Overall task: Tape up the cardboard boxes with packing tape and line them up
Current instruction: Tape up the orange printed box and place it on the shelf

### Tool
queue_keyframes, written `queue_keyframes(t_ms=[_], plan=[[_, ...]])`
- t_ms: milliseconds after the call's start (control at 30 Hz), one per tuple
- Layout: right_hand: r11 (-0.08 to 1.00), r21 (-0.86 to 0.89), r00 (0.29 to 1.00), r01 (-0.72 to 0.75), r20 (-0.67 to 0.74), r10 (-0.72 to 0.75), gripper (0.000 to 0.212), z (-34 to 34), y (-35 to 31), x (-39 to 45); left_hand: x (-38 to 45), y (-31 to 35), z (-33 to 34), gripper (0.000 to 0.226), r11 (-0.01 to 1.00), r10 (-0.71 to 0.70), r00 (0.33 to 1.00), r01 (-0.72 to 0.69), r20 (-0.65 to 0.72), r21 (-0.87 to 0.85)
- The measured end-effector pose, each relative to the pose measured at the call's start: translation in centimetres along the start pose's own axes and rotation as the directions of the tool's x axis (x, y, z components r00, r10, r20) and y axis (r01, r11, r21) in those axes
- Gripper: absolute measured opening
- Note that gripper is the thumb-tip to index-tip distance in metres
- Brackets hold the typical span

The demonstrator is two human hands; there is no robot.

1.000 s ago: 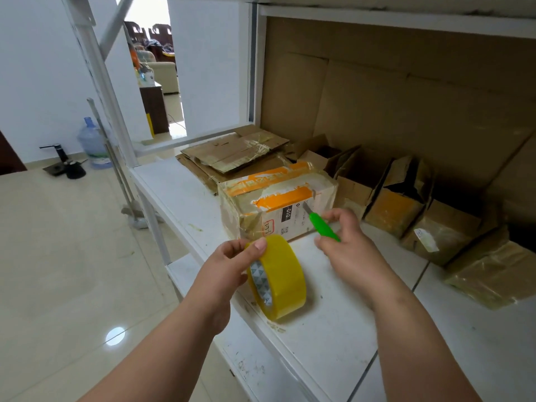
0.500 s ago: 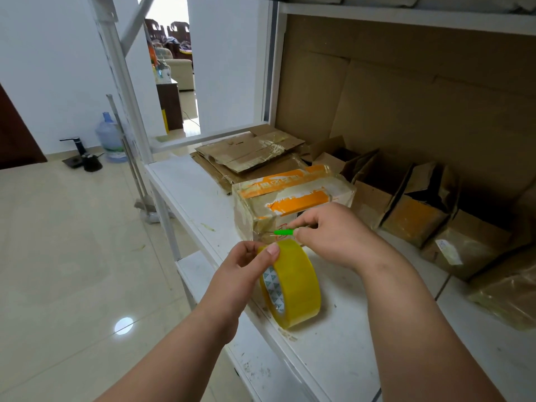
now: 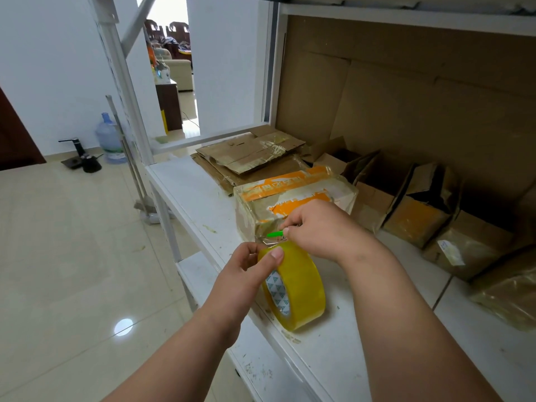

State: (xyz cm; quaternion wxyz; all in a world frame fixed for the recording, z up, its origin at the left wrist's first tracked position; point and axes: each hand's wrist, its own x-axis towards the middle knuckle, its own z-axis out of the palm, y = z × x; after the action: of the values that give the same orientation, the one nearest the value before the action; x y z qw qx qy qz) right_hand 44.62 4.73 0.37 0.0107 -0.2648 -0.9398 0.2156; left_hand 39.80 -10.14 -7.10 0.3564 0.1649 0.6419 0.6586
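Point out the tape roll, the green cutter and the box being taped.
tape roll [image 3: 301, 288]: head view, on its yellow outer band.
green cutter [image 3: 275, 234]: head view, on the green handle showing beyond the right hand's fingers.
box [image 3: 293, 188]: head view, on its orange-printed top face.

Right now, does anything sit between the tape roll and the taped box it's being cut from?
Nothing but the right hand, which holds the green cutter at the tape strip between the yellow tape roll and the box. The left hand grips the roll.
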Motion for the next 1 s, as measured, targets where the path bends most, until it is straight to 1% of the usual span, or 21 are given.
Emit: queue_keyframes(t_ms=[233, 367, 433, 500, 533, 633, 700, 767, 833, 900, 933, 967, 1000], plan=[[0.999, 0.028, 0.999, -0.023, -0.022, 0.023, 0.019, -0.2, 0.9, -0.3, -0.3, 0.3, -0.1, 0.051, 1.000, 0.003, 1.000, -0.003, 0.023, 0.006], [0.999, 0.021, 0.998, -0.045, -0.035, 0.046, 0.018, -0.1, 1.6, -0.5, -0.2, 0.4, -0.2, 0.046, 1.000, -0.006, 1.000, 0.006, 0.021, 0.013], [0.998, -0.011, 0.997, -0.066, -0.046, 0.065, 0.018, 0.0, 2.2, -0.5, -0.1, 0.4, -0.3, 0.040, 0.999, -0.014, 1.000, 0.013, 0.028, 0.031], [0.992, -0.069, 0.993, -0.106, -0.061, 0.102, 0.020, 0.2, 2.9, -0.6, 0.0, 0.4, -0.5, 0.043, 0.999, -0.011, 0.999, 0.009, 0.036, 0.049], [0.989, -0.070, 0.990, -0.130, -0.062, 0.126, 0.023, 0.3, 3.4, -0.7, 0.1, 0.4, -0.6, 0.045, 0.998, -0.008, 0.999, 0.006, 0.038, 0.055], [0.981, 0.017, 0.978, -0.192, -0.078, 0.193, 0.026, 0.7, 5.4, -1.3, 0.3, 0.4, -0.9, 0.043, 0.998, 0.000, 0.999, -0.003, 0.041, 0.057], [0.968, 0.065, 0.964, -0.244, -0.092, 0.249, 0.025, 1.2, 6.6, -1.8, 0.3, 0.3, -0.9, 0.035, 0.999, -0.005, 0.999, 0.003, 0.034, 0.040], [0.950, 0.016, 0.948, -0.311, -0.064, 0.312, 0.028, 2.0, 7.5, -2.1, 0.3, 0.2, -0.8, 0.031, 1.000, -0.009, 0.999, 0.008, 0.037, 0.029], [0.930, -0.106, 0.936, -0.353, -0.033, 0.351, 0.037, 3.1, 7.7, -2.4, 0.3, 0.1, -0.6, 0.038, 0.999, 0.002, 0.999, -0.003, 0.053, 0.035], [0.920, -0.196, 0.940, -0.340, -0.058, 0.335, 0.045, 4.1, 7.7, -2.7, 0.3, 0.1, -0.4, 0.041, 0.999, 0.013, 0.998, -0.016, 0.065, 0.045], [0.923, -0.206, 0.946, -0.324, -0.093, 0.311, 0.047, 4.4, 7.6, -2.7, 0.3, 0.0, -0.3, 0.041, 0.999, 0.019, 0.998, -0.022, 0.068, 0.046], [0.937, -0.164, 0.948, -0.309, -0.132, 0.290, 0.046, 4.6, 7.5, -2.7, 0.3, 0.0, -0.3, 0.040, 0.999, 0.024, 0.997, -0.027, 0.069, 0.044], [0.956, -0.033, 0.945, -0.293, -0.161, 0.284, 0.042, 4.7, 7.2, -2.7, 0.4, -0.1, -0.3, 0.037, 0.999, 0.027, 0.997, -0.030, 0.071, 0.043]])
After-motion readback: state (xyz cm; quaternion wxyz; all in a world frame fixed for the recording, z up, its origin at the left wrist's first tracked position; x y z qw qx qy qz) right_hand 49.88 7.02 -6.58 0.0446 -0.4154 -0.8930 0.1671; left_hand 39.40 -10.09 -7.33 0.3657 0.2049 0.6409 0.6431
